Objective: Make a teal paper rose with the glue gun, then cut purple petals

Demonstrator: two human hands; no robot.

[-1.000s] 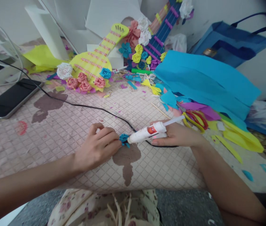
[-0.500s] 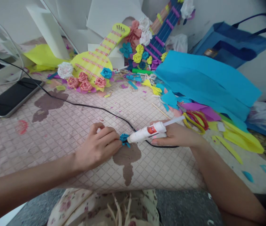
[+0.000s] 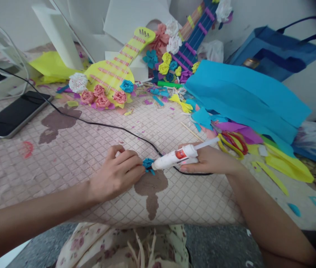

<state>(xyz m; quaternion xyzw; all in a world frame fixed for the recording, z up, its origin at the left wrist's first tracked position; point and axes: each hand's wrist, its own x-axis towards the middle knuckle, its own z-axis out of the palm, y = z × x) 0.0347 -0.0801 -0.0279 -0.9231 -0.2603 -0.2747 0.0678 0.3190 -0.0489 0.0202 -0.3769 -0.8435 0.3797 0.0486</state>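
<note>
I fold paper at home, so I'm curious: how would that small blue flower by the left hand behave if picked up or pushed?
The blue flower looks like thin, crinkled paper, so it is probably very light. Narrow ends sticking out of it would likely bend if pushed. Its uneven outline suggests it would slide rather than roll.

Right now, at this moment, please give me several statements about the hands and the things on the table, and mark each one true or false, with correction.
1. The right hand holds a white glue gun. True.
2. It points at a yellow paper flower. False: it points at a small blue paper flower.
3. The left hand has its fingers at that flower. True.
4. A book lies at the far left. False: a smartphone lies there.
5. A black cord crosses the table. True.
</note>
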